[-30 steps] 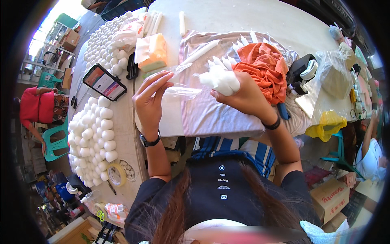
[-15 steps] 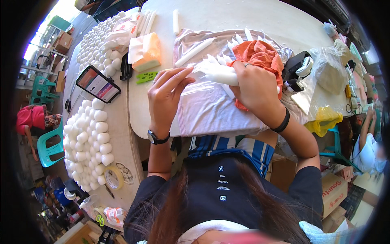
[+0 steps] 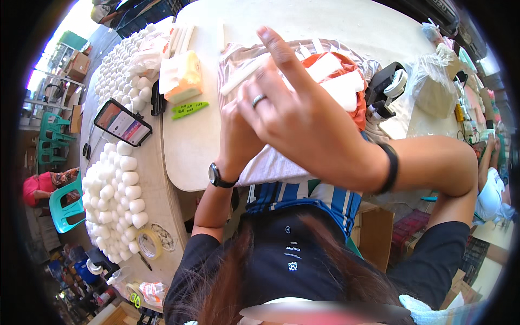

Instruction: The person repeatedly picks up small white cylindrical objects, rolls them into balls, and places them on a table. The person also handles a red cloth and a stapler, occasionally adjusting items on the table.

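Note:
My right hand (image 3: pixel 303 105) crosses in front of my left hand (image 3: pixel 238 132) above the table. One finger of the right hand points up and away; its other fingers, smeared by motion, bend over the left hand. The left hand's fingers are mostly hidden behind it, so whatever lies between the hands does not show. A long white candle (image 3: pixel 242 77) rests on the striped cloth (image 3: pixel 273 168) just beyond them. To the right, white pieces shaped like thick candles (image 3: pixel 344 89) lie on a crumpled orange cloth (image 3: pixel 358 116).
At left stand rows of white rounded pieces (image 3: pixel 116 189), a phone (image 3: pixel 123 123) on a stand and a tape roll (image 3: pixel 150 242). An orange-and-white pack (image 3: pixel 183 78) and a green strip (image 3: pixel 189 109) sit near the hands. A black device (image 3: pixel 385 81) stands at right.
My right hand has let go of the white candle by the orange cloth and moved left across my left hand. White pieces now lie on the orange cloth.

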A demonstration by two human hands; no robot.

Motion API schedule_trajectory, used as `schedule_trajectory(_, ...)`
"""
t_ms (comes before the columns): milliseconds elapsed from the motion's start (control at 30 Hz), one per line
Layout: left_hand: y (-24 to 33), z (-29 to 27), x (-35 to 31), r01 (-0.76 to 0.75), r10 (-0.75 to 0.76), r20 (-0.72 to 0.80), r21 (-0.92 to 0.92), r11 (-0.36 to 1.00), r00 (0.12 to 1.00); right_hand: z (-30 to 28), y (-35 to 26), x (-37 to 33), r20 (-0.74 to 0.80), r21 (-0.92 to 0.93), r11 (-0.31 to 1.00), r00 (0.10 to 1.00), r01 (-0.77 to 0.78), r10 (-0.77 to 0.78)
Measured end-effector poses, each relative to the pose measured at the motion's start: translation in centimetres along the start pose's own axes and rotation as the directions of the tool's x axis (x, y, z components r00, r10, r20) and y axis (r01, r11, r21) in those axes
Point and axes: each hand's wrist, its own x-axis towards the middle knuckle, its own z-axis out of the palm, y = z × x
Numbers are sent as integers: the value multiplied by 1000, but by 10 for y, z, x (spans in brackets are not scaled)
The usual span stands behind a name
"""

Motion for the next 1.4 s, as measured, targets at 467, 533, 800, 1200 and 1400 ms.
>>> schedule_trajectory(467, 32, -23, 7, 271, -344, 78, -784, 558, 936, 40, 19, -37, -79, 967, 254, 934, -12, 347)
schedule_trajectory(533, 24, -38, 13, 365, -330, 185, -669, 647, 926, 70, 15, -53, 90, 896, 326, 842, -301, 532)
schedule_trajectory(800, 19, -42, 17, 369, -317, 208, -681, 633, 925, 178, -53, -99, 470, 596, 321, 644, -736, 604)
schedule_trajectory(1200, -9, -18, -2, 506, -332, 385, -708, 493, 861, 160, -30, -92, 211, 503, 381, 538, -776, 816)
schedule_trajectory(1400, -15, -17, -11, 299, -158, 255, -767, 567, 954, 180, -46, -97, 408, 509, 263, 498, -820, 765)
